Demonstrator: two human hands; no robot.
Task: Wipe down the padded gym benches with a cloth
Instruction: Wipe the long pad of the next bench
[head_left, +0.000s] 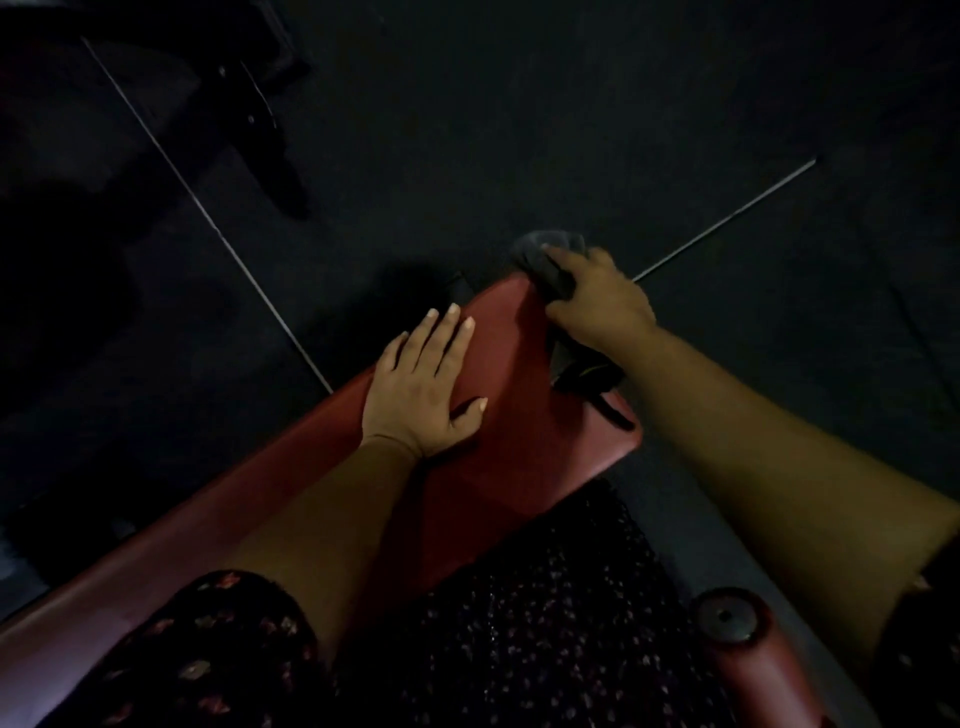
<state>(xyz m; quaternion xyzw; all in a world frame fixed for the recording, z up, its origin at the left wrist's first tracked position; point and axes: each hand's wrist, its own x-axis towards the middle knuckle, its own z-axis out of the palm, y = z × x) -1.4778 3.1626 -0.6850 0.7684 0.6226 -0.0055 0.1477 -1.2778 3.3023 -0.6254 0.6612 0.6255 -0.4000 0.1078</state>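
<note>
one left hand (421, 387) flat mid-pad, right hand (602, 301) with cloth (540, 250) at bench (524, 457) corner

The counter (519, 457) runs across the floor (467, 130) from 7 o'clock to 1 o'clock. The left grip (421, 389) lies flat on its top. At 1 o'clock from it, the right grip (602, 301) holds the cloth (540, 249) over the counter's far corner. A padded roller (748, 654) sits at 4 o'clock and a frame leg (270, 135) at 11 o'clock.

A dimly lit gym: a dark red padded vinyl bench (540, 457), a red cylindrical roller pad (758, 675) and dark rubber floor tiles (519, 130)
</note>
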